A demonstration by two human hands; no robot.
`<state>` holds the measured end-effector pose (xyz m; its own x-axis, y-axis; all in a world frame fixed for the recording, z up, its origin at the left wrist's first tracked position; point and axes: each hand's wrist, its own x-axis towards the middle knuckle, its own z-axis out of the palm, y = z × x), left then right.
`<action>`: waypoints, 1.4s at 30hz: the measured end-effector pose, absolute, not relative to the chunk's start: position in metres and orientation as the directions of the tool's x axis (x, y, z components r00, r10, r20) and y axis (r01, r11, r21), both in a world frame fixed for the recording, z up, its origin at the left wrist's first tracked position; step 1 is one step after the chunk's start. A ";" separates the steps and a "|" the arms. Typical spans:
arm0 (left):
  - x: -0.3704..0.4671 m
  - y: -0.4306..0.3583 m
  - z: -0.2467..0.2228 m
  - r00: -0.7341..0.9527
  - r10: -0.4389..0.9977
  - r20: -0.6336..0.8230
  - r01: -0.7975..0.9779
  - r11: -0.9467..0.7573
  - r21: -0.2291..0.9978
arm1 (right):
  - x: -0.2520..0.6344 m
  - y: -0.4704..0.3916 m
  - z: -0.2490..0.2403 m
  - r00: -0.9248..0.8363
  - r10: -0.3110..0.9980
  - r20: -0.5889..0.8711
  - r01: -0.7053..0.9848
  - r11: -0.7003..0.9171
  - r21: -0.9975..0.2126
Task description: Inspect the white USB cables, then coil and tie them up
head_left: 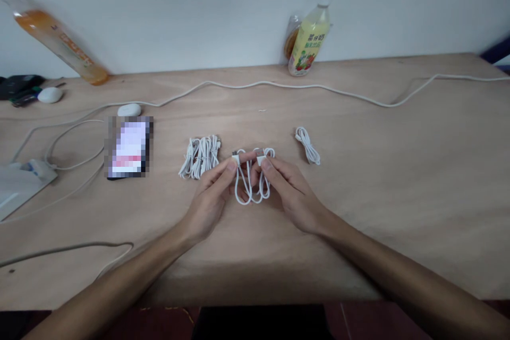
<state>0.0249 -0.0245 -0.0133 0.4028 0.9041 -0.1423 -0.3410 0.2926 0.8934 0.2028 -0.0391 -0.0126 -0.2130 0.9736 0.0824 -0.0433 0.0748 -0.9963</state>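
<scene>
Between both hands, over the middle of the table, a white cable [244, 199] hangs in loose loops. My left hand [213, 191] pinches one connector end of it between thumb and fingers. The other end, a white plug with a metal tip, is pinched in my right hand [289, 186]. Just left of my left hand lies a pile of several white cables [199, 155], partly behind the fingers. A single coiled white cable [307, 146] rests on the table beyond my right hand, touching neither hand.
A phone [129, 147] and a white case [129, 110] lie left on the wooden table [398, 170]. An orange bottle [61, 45] and a yellow bottle [309, 37] stand by the wall. A long white cord [279, 84] crosses the back.
</scene>
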 end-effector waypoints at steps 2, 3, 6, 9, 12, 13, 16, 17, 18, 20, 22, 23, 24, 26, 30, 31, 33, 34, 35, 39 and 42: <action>0.025 -0.024 -0.013 0.404 0.903 -0.143 -0.341 0.295 0.893 | 0.203 -0.039 -0.012 -0.213 0.973 0.082 -0.044 0.075 -0.996; 0.025 -0.024 -0.013 0.406 0.902 -0.145 -0.341 0.296 0.892 | 0.203 -0.039 -0.012 -0.212 0.974 0.083 -0.043 0.076 -0.996; 0.025 -0.024 -0.014 0.409 0.901 -0.143 -0.340 0.296 0.892 | 0.203 -0.039 -0.014 -0.207 0.975 0.086 -0.036 0.080 -0.996; 0.025 -0.024 -0.015 0.412 0.900 -0.139 -0.345 0.296 0.891 | 0.203 -0.039 -0.014 -0.208 0.974 0.090 -0.049 0.082 -0.995; 0.025 -0.024 -0.016 0.420 0.897 -0.136 -0.345 0.296 0.891 | 0.203 -0.039 -0.015 -0.208 0.974 0.089 -0.061 0.078 -0.995; 0.024 -0.024 -0.015 0.417 0.898 -0.136 -0.343 0.294 0.892 | 0.203 -0.039 -0.015 -0.208 0.974 0.086 -0.060 0.075 -0.995; 0.024 -0.025 -0.015 0.411 0.902 -0.134 -0.341 0.289 0.894 | 0.202 -0.039 -0.015 -0.206 0.975 0.084 -0.056 0.074 -0.996; 0.024 -0.025 -0.015 0.411 0.902 -0.135 -0.341 0.289 0.894 | 0.202 -0.039 -0.014 -0.205 0.975 0.086 -0.056 0.076 -0.996; 0.024 -0.025 -0.015 0.410 0.902 -0.134 -0.341 0.288 0.895 | 0.202 -0.039 -0.014 -0.205 0.975 0.089 -0.055 0.080 -0.995; 0.024 -0.025 -0.015 0.407 0.904 -0.132 -0.339 0.284 0.897 | 0.202 -0.039 -0.014 -0.206 0.974 0.092 -0.054 0.083 -0.995; 0.024 -0.025 -0.015 0.406 0.904 -0.132 -0.338 0.283 0.898 | 0.202 -0.039 -0.014 -0.207 0.974 0.093 -0.056 0.084 -0.995; 0.024 -0.025 -0.014 0.409 0.903 -0.131 -0.338 0.283 0.897 | 0.202 -0.039 -0.014 -0.208 0.974 0.094 -0.059 0.084 -0.995; 0.024 -0.025 -0.014 0.412 0.902 -0.130 -0.339 0.285 0.897 | 0.202 -0.039 -0.014 -0.209 0.973 0.096 -0.061 0.085 -0.995; 0.024 -0.025 -0.015 0.414 0.902 -0.126 -0.343 0.283 0.896 | 0.202 -0.039 -0.015 -0.209 0.973 0.102 -0.063 0.091 -0.994; 0.024 -0.024 -0.016 0.412 0.902 -0.127 -0.345 0.284 0.895 | 0.203 -0.039 -0.016 -0.201 0.974 0.101 -0.057 0.091 -0.994; 0.024 -0.024 -0.017 0.414 0.901 -0.129 -0.345 0.286 0.894 | 0.203 -0.039 -0.016 -0.201 0.975 0.100 -0.058 0.090 -0.994; 0.024 -0.023 -0.017 0.417 0.900 -0.129 -0.347 0.288 0.892 | 0.203 -0.039 -0.015 -0.204 0.974 0.098 -0.061 0.087 -0.994; 0.024 -0.023 -0.018 0.417 0.900 -0.128 -0.348 0.288 0.892 | 0.203 -0.039 -0.015 -0.207 0.974 0.096 -0.063 0.084 -0.994; 0.024 -0.023 -0.018 0.416 0.901 -0.126 -0.350 0.287 0.892 | 0.203 -0.039 -0.015 -0.209 0.973 0.094 -0.065 0.082 -0.995; 0.024 -0.024 -0.017 0.412 0.903 -0.124 -0.349 0.282 0.894 | 0.202 -0.039 -0.014 -0.206 0.974 0.098 -0.067 0.086 -0.994; 0.024 -0.024 -0.016 0.416 0.900 -0.129 -0.349 0.289 0.892 | 0.202 -0.039 -0.015 -0.204 0.974 0.096 -0.068 0.084 -0.994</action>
